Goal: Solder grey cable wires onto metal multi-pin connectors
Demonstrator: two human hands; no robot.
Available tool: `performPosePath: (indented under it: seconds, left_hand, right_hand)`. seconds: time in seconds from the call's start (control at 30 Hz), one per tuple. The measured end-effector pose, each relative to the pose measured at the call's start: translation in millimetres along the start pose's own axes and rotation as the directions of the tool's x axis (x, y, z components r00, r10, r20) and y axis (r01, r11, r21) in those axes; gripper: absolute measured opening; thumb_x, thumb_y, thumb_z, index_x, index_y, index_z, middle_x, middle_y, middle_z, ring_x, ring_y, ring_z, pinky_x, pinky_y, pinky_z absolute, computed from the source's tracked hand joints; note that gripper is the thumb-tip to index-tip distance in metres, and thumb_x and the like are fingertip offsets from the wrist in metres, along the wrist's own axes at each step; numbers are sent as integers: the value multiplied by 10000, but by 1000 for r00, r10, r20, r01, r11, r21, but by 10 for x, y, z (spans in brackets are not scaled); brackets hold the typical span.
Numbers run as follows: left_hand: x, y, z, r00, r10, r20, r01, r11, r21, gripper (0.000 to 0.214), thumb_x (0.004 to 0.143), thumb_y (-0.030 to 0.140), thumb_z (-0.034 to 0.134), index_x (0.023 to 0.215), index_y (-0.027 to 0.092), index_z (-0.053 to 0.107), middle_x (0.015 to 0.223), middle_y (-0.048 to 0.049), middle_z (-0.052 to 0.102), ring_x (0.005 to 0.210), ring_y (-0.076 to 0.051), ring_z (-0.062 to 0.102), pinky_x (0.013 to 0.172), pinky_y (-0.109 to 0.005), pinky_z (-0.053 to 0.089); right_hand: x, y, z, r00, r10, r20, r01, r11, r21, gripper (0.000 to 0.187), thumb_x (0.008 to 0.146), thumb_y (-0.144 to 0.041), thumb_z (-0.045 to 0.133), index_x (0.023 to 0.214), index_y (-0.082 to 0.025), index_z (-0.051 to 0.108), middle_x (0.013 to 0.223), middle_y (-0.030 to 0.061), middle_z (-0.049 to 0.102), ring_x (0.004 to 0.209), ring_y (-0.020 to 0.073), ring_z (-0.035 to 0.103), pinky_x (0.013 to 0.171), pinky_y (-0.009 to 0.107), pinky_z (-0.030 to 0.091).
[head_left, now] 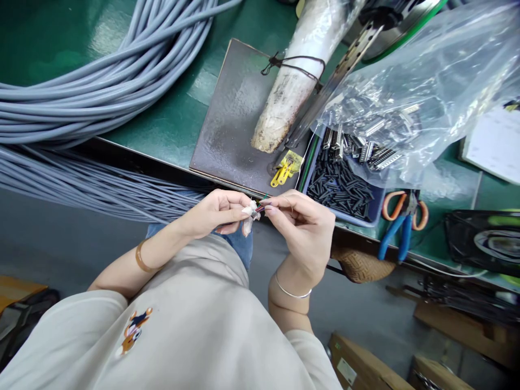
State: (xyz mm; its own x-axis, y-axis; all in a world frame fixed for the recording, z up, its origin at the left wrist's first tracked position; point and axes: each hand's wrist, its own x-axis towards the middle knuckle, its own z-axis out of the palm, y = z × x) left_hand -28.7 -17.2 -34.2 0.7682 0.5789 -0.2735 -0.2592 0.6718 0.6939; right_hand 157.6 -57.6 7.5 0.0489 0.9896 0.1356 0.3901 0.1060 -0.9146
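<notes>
Just off the bench's front edge, my left hand (227, 212) is closed in a pinch on the end of a cable (254, 213). Crumpled whitish material surrounds that end at my left fingertips; whether it is tape or wrapping I cannot tell. Thin coloured wires (260, 207), red, green and dark ones among them, stick out to the right. My right hand (304, 222) pinches these wires between thumb and forefinger. The rest of the cable is hidden behind my left hand.
A coil of grey cable (170, 59) lies at the left, with more cables (101, 184) hanging along the edge. Ahead are a dark plate (227, 119), yellow tool (284, 172) and white-wrapped roll (284, 103). Rightward are a blue bin (353, 218) of black sleeves, bagged connectors (374, 127), scissors and pliers (400, 233).
</notes>
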Motion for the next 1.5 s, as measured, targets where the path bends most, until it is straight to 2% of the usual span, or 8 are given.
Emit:
performPosePath:
  seconds: [0.33, 0.47, 0.57, 0.67, 0.9, 1.03, 1.27, 1.5]
  left_hand:
    - [23, 17, 132, 971, 132, -200, -138, 990, -16, 410, 711, 423, 889, 782, 160, 582, 573, 57, 569, 441, -24, 401, 414, -144, 271]
    - [21, 34, 216, 901, 303, -309, -262, 950, 168, 363, 621, 261, 935, 781, 146, 631, 672, 32, 628, 556, -49, 527, 538, -160, 448]
    - [8, 22, 257, 822, 443, -358, -323, 880, 348, 222, 722, 246, 851, 809, 144, 674, 758, -3, 668, 641, -73, 574, 621, -182, 502]
    - [-6, 8, 287, 796, 496, -346, -330, 835, 440, 147, 768, 233, 786, 797, 150, 669, 739, 0, 640, 634, -72, 550, 587, -168, 468]
    - [-17, 54, 390, 807, 457, -374, -295, 861, 415, 127, 747, 221, 743, 772, 165, 632, 754, -2, 617, 626, -74, 536, 503, -137, 415]
    - [-12, 92, 395, 806, 448, -388, -307, 876, 372, 145, 731, 197, 757, 753, 165, 617, 722, 12, 588, 610, -65, 508, 505, -139, 399]
    - [18, 136, 296, 891, 361, -276, -327, 931, 162, 306, 695, 293, 884, 731, 153, 614, 651, 50, 535, 548, -38, 391, 519, -170, 362]
    - [10, 176, 235, 956, 191, -224, -176, 981, 83, 315, 707, 271, 854, 679, 148, 564, 575, 78, 446, 506, -25, 297, 481, -175, 243]
  right_hand:
    - [-92, 31, 108, 993, -4, -118, 5, 1000, 11, 87, 861, -218, 728, 774, -210, 727, 662, -54, 560, 483, 50, 327, 462, 248, 231]
    - [-132, 32, 157, 991, -26, -133, 28, 1000, 9, 96, 883, -220, 730, 787, -220, 722, 691, -41, 586, 521, 66, 373, 469, 253, 249]
    - [-139, 29, 156, 986, -26, -162, 21, 999, -32, 119, 892, -253, 730, 779, -218, 713, 688, -34, 579, 535, 76, 376, 473, 261, 247]
    - [-132, 30, 154, 985, 11, -172, -18, 999, -36, 138, 899, -295, 734, 786, -217, 715, 687, -37, 558, 534, 75, 353, 477, 266, 242]
    - [-106, 71, 168, 980, 84, -182, -54, 985, 163, 223, 922, -373, 713, 768, -213, 689, 677, -35, 589, 555, 83, 461, 490, 238, 340]
    - [-99, 68, 103, 970, 70, -231, -50, 995, 89, 197, 971, -398, 665, 940, -237, 775, 739, -13, 685, 550, 89, 532, 492, 243, 379]
    - [-87, 46, 61, 977, -179, -117, 169, 981, -94, 123, 908, -213, 750, 1000, -285, 791, 871, 9, 766, 742, 147, 686, 561, 277, 480]
    - [-89, 57, -1, 934, -357, 28, 351, 898, -266, 148, 969, -138, 645, 980, -253, 738, 849, -4, 746, 748, 119, 688, 663, 263, 526]
